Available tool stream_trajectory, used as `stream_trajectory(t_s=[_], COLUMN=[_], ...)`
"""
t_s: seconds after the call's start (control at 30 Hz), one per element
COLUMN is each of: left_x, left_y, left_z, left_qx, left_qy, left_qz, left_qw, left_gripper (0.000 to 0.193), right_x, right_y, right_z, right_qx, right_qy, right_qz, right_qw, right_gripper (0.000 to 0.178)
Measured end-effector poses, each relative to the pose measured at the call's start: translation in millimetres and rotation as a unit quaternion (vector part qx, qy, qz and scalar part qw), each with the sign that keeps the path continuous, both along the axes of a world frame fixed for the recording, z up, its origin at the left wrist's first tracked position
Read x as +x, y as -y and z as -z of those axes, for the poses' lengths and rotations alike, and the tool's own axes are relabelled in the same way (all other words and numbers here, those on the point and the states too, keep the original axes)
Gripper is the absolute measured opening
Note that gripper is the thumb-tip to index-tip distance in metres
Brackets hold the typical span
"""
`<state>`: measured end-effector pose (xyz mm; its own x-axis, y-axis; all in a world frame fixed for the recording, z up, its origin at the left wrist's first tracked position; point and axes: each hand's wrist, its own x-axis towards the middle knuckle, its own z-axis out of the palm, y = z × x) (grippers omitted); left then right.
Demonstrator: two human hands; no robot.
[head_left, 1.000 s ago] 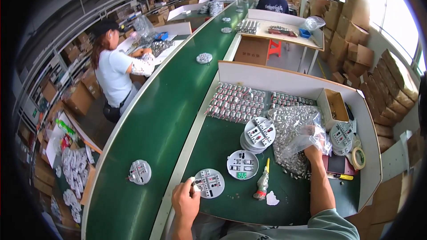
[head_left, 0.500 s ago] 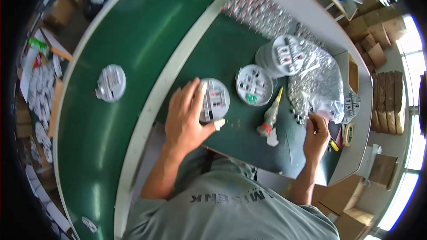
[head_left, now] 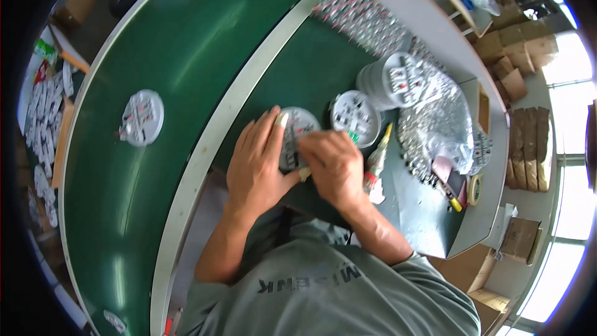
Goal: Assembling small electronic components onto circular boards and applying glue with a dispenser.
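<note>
A round pale-grey disc (head_left: 298, 124) with small dark and white parts on its face lies on the green work surface before me. My left hand (head_left: 258, 162) braces it, index finger along its left edge and thumb at its lower edge; both tips wear pale finger covers. Over the disc's right side, my right hand (head_left: 336, 165) is closed with fingertips pinched; whatever they hold is hidden. Just beyond sits a second round disc (head_left: 356, 115) with a green part, beside a stack of similar discs (head_left: 379, 84). A glue bottle with a yellow nozzle (head_left: 378, 158) lies right of my right hand.
A curved green conveyor (head_left: 186, 87) on the left carries another disc (head_left: 143, 118). Many small metal parts (head_left: 360, 18) line the back, and a clear bag of parts (head_left: 435, 124) lies at right. A yellow marker (head_left: 455, 202) and tape roll (head_left: 474, 190) are near the right wall.
My right hand has moved left from the small parts by the bag to the disc. My left hand stays at the disc's edge.
</note>
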<state>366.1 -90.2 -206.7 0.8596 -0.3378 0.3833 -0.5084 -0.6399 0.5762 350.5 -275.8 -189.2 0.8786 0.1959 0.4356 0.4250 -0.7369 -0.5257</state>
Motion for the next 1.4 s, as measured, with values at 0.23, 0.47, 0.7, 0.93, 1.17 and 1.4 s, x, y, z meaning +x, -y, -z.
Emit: stream_trajectory(t_s=[0.23, 0.47, 0.7, 0.93, 1.17, 1.4], left_x=[-3.9, 5.2, 11.7, 3.2, 4.8, 21.9], left_y=[-0.6, 4.3, 2.3, -0.8, 2.3, -0.2], left_z=[-0.1, 0.9, -4.7, -6.4, -5.1, -8.7], left_qx=[0.019, 0.033, 0.042, 0.046, 0.053, -0.035], left_qy=[-0.004, -0.021, -0.027, -0.017, -0.030, -0.082], left_qz=[0.017, 0.011, 0.017, 0.013, 0.029, 0.014], left_qw=[1.000, 0.999, 0.999, 0.999, 0.998, 0.996], left_gripper=[0.096, 0.101, 0.105, 0.104, 0.104, 0.127], right_x=[-8.7, 13.9, 233.0, 280.7, 248.5, 106.4], right_y=[1.8, 33.3, 200.9, 236.4, 233.0, 112.0], right_z=[1.3, -72.2, -94.7, -25.1, -51.4, -113.7], right_qx=[-0.017, -0.093, -0.184, -0.178, -0.162, -0.044], right_qy=[0.008, -0.080, -0.068, -0.114, -0.070, -0.135], right_qz=[0.002, -0.060, 0.131, 0.056, 0.130, 0.072], right_qw=[1.000, 0.991, 0.972, 0.976, 0.976, 0.987], right_gripper=[0.032, 0.044, 0.032, 0.033, 0.032, 0.024])
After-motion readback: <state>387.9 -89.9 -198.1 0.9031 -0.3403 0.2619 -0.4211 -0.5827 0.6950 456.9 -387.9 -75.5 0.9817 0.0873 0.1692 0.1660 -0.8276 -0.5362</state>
